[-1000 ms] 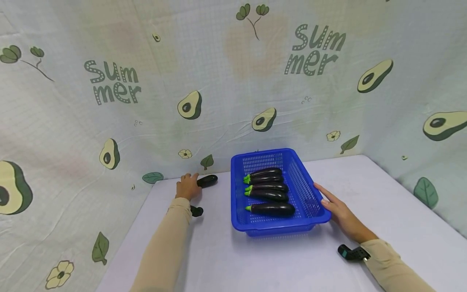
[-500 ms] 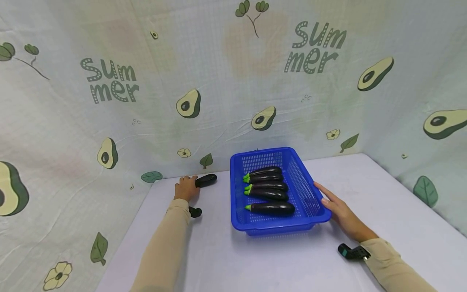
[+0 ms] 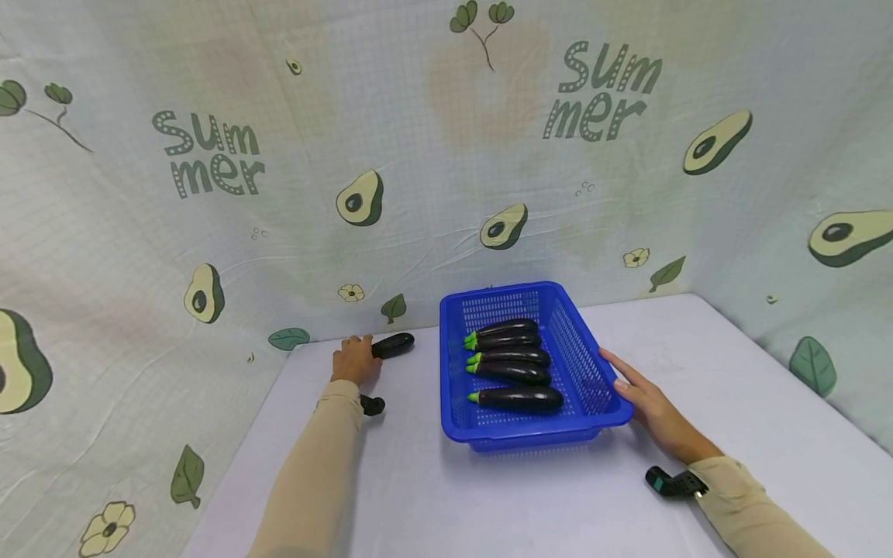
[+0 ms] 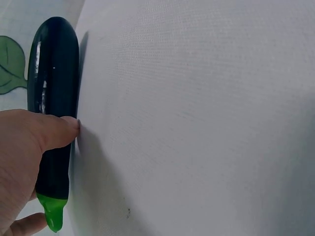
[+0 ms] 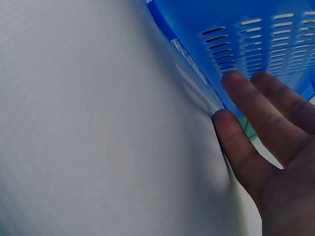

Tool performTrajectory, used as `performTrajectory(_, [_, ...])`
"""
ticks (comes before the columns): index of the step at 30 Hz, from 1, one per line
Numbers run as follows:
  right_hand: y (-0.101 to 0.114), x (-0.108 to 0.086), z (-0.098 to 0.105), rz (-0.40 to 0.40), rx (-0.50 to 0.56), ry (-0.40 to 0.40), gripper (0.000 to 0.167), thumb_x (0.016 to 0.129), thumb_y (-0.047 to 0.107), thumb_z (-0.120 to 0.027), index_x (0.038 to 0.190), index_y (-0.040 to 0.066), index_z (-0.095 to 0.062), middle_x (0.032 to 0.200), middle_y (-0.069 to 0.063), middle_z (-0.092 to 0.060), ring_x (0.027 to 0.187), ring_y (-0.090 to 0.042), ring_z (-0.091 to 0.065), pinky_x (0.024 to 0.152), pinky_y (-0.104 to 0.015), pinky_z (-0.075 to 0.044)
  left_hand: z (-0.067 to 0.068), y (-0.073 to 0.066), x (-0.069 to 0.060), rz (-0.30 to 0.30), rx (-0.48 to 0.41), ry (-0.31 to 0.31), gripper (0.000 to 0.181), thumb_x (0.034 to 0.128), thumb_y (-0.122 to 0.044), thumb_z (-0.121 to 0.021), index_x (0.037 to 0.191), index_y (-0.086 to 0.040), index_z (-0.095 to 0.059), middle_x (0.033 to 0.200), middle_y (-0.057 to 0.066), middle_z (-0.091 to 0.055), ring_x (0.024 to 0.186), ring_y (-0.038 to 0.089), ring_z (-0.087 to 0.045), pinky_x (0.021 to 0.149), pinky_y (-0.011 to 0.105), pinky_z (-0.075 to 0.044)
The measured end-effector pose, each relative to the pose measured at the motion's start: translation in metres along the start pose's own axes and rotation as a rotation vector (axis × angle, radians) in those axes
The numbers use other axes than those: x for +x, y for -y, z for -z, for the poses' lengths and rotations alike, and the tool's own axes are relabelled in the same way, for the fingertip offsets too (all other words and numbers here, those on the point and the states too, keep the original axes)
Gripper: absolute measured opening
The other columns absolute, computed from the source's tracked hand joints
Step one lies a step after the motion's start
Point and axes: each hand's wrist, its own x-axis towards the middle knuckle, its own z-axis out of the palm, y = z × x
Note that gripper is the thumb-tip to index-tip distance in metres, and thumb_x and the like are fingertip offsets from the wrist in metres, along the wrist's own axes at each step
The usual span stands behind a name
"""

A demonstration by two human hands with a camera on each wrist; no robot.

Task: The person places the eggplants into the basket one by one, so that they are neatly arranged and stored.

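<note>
At the back left of the table, my left hand (image 3: 356,359) grips a dark, glossy eggplant (image 3: 394,345). The left wrist view shows the thumb laid across that eggplant (image 4: 55,73) near its green stem end, with other fingers mostly hidden behind it. A blue perforated basket (image 3: 451,387) stands in the middle, holding several eggplants (image 3: 519,398) lying side by side, green stems to the left. My right hand (image 3: 652,407) rests at the basket's right side, thumb by the rim. Its fingers (image 5: 263,115) lie extended against the basket's outer wall (image 5: 197,24) in the right wrist view.
The white table (image 3: 405,496) runs back to a hanging cloth (image 3: 418,116) printed with avocados, leaves and words. Bare tabletop lies between the left hand and the basket, and to the basket's right. A dark wrist device (image 3: 675,482) sits on the right wrist.
</note>
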Motion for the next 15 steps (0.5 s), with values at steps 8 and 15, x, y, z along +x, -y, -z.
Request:
performTrajectory(8, [0.0015, -0.002, -0.0011, -0.011, -0.003, -0.005, 0.055, 0.11, 0.033, -0.03, 0.162, 0.027, -0.016, 0.167, -0.015, -0.006, 0.146, -0.054, -0.009, 0.103, -0.078, -0.015, 0.0008, -0.0051, 0.0004, 0.012, -0.01, -0.041, 0.068, 0.091, -0.026, -0.072, 0.146, 0.0, -0.044, 0.145, 0.032, -0.04, 0.13, 0.05, -0.042, 0.098, 0.063, -0.041])
performTrajectory(15, [0.0016, -0.0005, -0.0008, -0.021, -0.01, -0.008, 0.055, 0.11, 0.034, -0.03, 0.162, 0.027, -0.016, 0.166, -0.016, -0.006, 0.145, -0.055, -0.01, 0.102, -0.079, -0.016, -0.0002, -0.0071, 0.0017, -0.047, -0.016, -0.043, 0.051, 0.0924, -0.021, -0.07, 0.139, -0.007, -0.058, 0.141, 0.026, -0.051, 0.129, 0.046, -0.046, 0.097, 0.065, -0.04])
